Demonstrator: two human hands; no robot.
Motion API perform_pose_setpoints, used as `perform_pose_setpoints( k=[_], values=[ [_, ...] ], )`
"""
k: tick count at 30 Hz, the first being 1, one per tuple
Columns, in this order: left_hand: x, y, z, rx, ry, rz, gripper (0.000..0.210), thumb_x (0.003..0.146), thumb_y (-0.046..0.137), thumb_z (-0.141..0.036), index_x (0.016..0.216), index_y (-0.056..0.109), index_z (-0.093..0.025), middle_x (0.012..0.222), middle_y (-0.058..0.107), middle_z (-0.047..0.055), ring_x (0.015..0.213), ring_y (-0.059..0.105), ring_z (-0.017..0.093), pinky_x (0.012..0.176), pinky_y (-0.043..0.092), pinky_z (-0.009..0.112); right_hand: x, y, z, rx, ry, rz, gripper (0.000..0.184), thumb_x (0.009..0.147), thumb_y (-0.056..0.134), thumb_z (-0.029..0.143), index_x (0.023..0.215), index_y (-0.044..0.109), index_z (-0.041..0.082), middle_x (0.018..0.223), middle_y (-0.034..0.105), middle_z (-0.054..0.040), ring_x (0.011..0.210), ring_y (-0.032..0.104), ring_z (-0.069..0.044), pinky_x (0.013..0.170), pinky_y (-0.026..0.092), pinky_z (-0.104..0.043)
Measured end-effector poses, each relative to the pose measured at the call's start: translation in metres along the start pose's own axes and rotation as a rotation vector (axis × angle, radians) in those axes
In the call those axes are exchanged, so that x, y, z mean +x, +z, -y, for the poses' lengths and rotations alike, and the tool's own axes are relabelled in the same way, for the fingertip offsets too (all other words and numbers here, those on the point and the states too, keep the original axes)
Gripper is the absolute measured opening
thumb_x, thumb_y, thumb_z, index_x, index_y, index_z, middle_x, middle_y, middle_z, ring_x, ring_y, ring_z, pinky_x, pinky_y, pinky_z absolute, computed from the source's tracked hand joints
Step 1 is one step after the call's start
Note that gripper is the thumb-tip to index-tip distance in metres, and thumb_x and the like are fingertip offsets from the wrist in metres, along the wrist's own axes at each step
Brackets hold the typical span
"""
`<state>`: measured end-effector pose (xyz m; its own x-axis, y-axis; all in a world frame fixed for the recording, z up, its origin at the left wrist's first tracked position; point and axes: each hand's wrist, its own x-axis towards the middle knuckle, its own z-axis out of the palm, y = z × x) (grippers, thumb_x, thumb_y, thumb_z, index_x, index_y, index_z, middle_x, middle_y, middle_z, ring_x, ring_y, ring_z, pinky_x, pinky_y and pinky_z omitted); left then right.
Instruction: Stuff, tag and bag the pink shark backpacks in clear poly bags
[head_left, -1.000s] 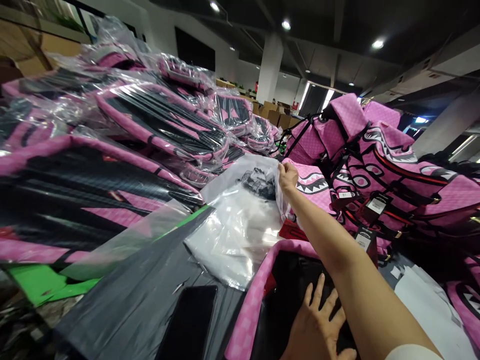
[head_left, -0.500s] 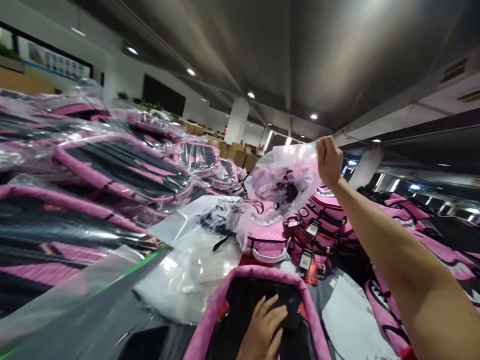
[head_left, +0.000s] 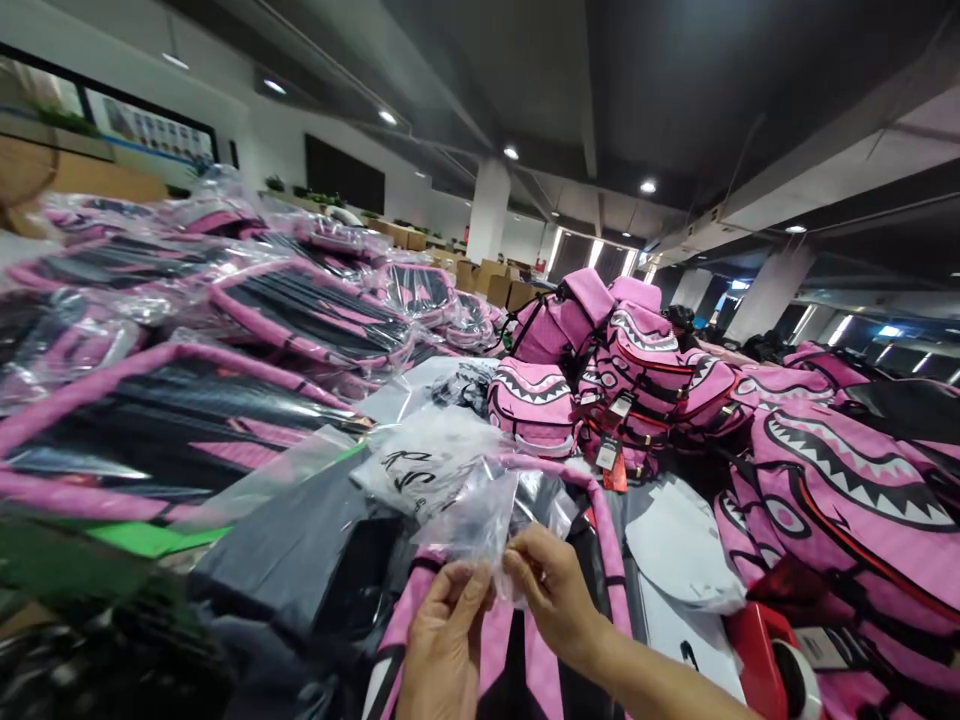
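A clear plastic bag is pinched in both my hands, just above a pink and black backpack. My left hand grips the bag's edge between thumb and fingers. Close beside it, my right hand pinches the same edge, its fingertips almost touching the left ones. The backpack lies flat in front of me with its black panel and pink padded rim upward; my hands and the bag hide part of it. Beyond the bag sits a white plastic bag with black lettering.
Plastic-wrapped backpacks are heaped on the left. Pink backpacks with printed shark teeth pile up on the right, and a smaller one stands ahead. White sheets, a red tape dispenser and a dark flat object lie nearby.
My right hand has come down from high up, bringing the clear bag to the backpack. My left hand has left the black panel and now pinches the bag too.
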<state>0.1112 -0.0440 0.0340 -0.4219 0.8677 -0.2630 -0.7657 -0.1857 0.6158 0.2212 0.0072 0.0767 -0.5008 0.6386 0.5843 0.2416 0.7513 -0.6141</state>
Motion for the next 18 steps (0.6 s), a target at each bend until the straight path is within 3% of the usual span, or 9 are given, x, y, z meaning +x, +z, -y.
perform_pose_setpoints(
  k=[5, 7, 8, 11, 13, 16, 18],
  values=[
    [0.002, -0.062, 0.002, 0.646, 0.185, 0.053, 0.048, 0.05, 0.085, -0.064, 0.058, 0.066, -0.02, 0.059, 0.062, 0.0, 0.06, 0.059, 0.016, 0.063, 0.05, 0.026, 0.016, 0.01, -0.027, 0.256, 0.386, -0.249, 0.049, 0.1, 0.035, 0.066, 0.073, 0.039, 0.026, 0.052, 0.042, 0.0072, 0.044, 0.041, -0.012, 0.046, 0.034, -0.024],
    [0.002, -0.088, -0.002, 0.943, 0.282, 0.027, 0.042, 0.062, 0.071, -0.061, 0.055, 0.059, -0.022, 0.054, 0.059, 0.0, 0.055, 0.058, 0.02, 0.059, 0.047, 0.031, 0.028, 0.009, -0.034, 0.271, 0.397, -0.343, 0.049, 0.099, 0.033, 0.069, 0.073, 0.034, 0.027, 0.051, 0.035, 0.0088, 0.041, 0.035, -0.012, 0.042, 0.031, -0.024],
    [0.0, -0.097, -0.006, 1.074, 0.401, -0.016, 0.036, 0.066, 0.066, -0.057, 0.057, 0.057, -0.024, 0.056, 0.061, 0.001, 0.056, 0.059, 0.021, 0.059, 0.047, 0.033, 0.032, 0.009, -0.034, 0.227, 0.358, -0.36, 0.048, 0.099, 0.033, 0.067, 0.072, 0.033, 0.027, 0.053, 0.034, 0.0084, 0.043, 0.035, -0.012, 0.043, 0.03, -0.024],
    [-0.014, -0.096, -0.022, 1.361, 1.017, -0.13, 0.024, 0.075, 0.067, -0.045, 0.086, 0.062, -0.024, 0.089, 0.073, 0.007, 0.081, 0.068, 0.027, 0.077, 0.05, 0.039, 0.029, 0.022, -0.021, -0.01, 0.144, -0.289, 0.043, 0.105, 0.031, 0.052, 0.073, 0.041, 0.025, 0.058, 0.039, 0.0063, 0.049, 0.041, -0.012, 0.049, 0.032, -0.024],
    [-0.02, -0.08, -0.037, 1.471, 1.397, -0.096, 0.039, 0.08, 0.069, -0.045, 0.109, 0.063, -0.021, 0.112, 0.072, 0.015, 0.101, 0.067, 0.032, 0.092, 0.048, 0.045, 0.017, 0.035, -0.004, -0.165, -0.089, -0.165, 0.039, 0.107, 0.029, 0.042, 0.079, 0.049, 0.023, 0.059, 0.047, 0.0054, 0.049, 0.045, -0.011, 0.051, 0.032, -0.024],
    [-0.013, -0.072, -0.064, 1.607, 1.657, 0.041, 0.034, 0.095, 0.052, -0.034, 0.123, 0.062, -0.019, 0.106, 0.074, 0.013, 0.101, 0.066, 0.03, 0.106, 0.037, 0.05, -0.003, 0.049, 0.018, -0.36, -0.561, -0.046, 0.035, 0.105, 0.036, 0.043, 0.089, 0.058, 0.021, 0.061, 0.057, 0.0033, 0.051, 0.052, -0.012, 0.05, 0.033, -0.025],
    [-0.006, -0.092, -0.08, 1.63, 1.713, 0.138, 0.03, 0.094, 0.048, -0.022, 0.116, 0.068, -0.023, 0.095, 0.077, 0.007, 0.089, 0.068, 0.025, 0.108, 0.036, 0.046, -0.012, 0.047, 0.023, -0.49, -0.712, -0.048, 0.03, 0.102, 0.043, 0.043, 0.096, 0.061, 0.019, 0.063, 0.059, 0.0025, 0.053, 0.054, -0.012, 0.048, 0.031, -0.027]
  ],
)
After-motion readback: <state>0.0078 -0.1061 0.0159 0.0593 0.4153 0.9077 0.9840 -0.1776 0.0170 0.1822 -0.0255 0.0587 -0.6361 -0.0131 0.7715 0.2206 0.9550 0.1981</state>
